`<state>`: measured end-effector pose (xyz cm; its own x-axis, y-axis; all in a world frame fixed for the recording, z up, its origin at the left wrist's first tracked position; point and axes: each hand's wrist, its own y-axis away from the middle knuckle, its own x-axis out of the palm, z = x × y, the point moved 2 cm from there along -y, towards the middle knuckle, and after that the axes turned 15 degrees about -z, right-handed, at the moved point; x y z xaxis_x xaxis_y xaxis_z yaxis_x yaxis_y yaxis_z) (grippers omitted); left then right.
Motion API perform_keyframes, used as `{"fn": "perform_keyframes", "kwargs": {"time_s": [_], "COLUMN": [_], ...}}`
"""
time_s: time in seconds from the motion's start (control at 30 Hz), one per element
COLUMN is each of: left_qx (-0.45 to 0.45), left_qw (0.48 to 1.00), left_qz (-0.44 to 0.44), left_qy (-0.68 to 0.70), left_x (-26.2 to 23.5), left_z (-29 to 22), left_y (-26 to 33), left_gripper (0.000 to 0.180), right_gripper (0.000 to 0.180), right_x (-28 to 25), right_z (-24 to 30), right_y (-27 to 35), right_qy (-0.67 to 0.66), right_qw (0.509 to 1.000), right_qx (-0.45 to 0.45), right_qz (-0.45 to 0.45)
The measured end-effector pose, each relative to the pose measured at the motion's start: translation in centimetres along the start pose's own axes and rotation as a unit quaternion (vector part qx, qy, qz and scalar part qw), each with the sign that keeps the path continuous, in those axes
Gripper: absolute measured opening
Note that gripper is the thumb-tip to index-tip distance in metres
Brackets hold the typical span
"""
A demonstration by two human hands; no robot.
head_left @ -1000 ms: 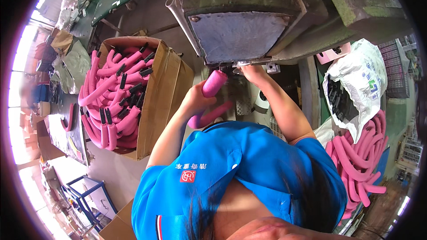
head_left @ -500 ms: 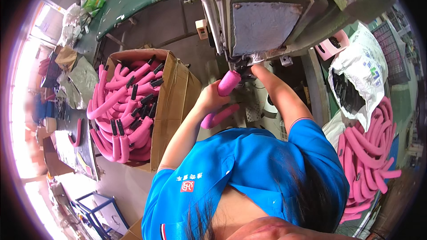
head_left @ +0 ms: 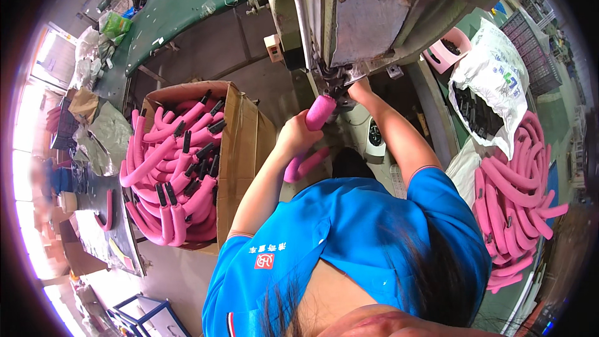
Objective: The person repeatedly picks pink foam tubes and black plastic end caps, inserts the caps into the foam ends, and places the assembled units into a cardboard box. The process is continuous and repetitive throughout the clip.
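Observation:
My left hand (head_left: pixel 296 133) is wrapped around a bent pink foam-covered tube (head_left: pixel 321 112). The tube's upper end points up at the working head of a heavy grey machine (head_left: pixel 369 28), close to a dark part there. Its other end curves back below my wrist. My right hand (head_left: pixel 360 89) reaches in under the machine head, right of the tube's end. Its fingers are mostly hidden by the machine, so I cannot see what they grip.
To the left stands a cardboard box (head_left: pixel 246 143) full of pink tubes with black ends. At right, a white sack (head_left: pixel 496 75) holds black parts, beside a pile of pink tubes (head_left: pixel 515 193) and a pink bin (head_left: pixel 450 47). A green table (head_left: pixel 199 0) lies beyond.
The view has shifted slightly. My left hand keeps its hold on the pink tube at the machine head, and my right hand stays beside the tube's end.

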<state>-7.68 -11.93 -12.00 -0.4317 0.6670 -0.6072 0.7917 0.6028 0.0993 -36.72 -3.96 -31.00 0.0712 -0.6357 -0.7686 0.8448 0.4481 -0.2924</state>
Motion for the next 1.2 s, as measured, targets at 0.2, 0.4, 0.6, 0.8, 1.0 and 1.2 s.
{"fn": "perform_keyframes", "kwargs": {"time_s": [0.2,0.4,0.6,0.8,1.0,1.2], "left_qx": [0.007,0.042,0.008,0.047,-0.084,-0.150], "left_qw": [1.000,0.999,0.998,0.996,0.994,0.988], "left_qz": [0.001,-0.006,0.044,0.014,-0.054,-0.044], "left_qy": [0.011,0.012,0.044,-0.070,-0.045,-0.017], "left_x": [-0.5,0.0,-2.1,-5.2,-7.4,-6.3], "left_z": [0.4,1.2,-3.9,-0.2,7.6,7.1], "left_y": [0.2,-0.2,0.8,5.4,10.4,12.0], "left_gripper": [0.047,0.041,0.042,0.043,0.036,0.036], "right_gripper": [0.039,0.013,0.015,0.024,0.014,0.013], "right_x": [-2.1,-4.7,-4.8,-1.3,-6.0,0.9], "right_z": [3.1,2.6,2.2,3.9,6.1,0.0], "right_y": [-0.1,1.7,0.7,0.5,3.6,3.1], "right_qy": [-0.068,-0.418,-0.019,-0.042,0.047,0.096], "right_qw": [0.986,0.843,0.995,0.990,0.960,0.979], "right_qx": [-0.024,0.334,-0.040,-0.047,-0.165,-0.133], "right_qz": [-0.148,0.059,-0.094,0.124,0.220,0.121]}}
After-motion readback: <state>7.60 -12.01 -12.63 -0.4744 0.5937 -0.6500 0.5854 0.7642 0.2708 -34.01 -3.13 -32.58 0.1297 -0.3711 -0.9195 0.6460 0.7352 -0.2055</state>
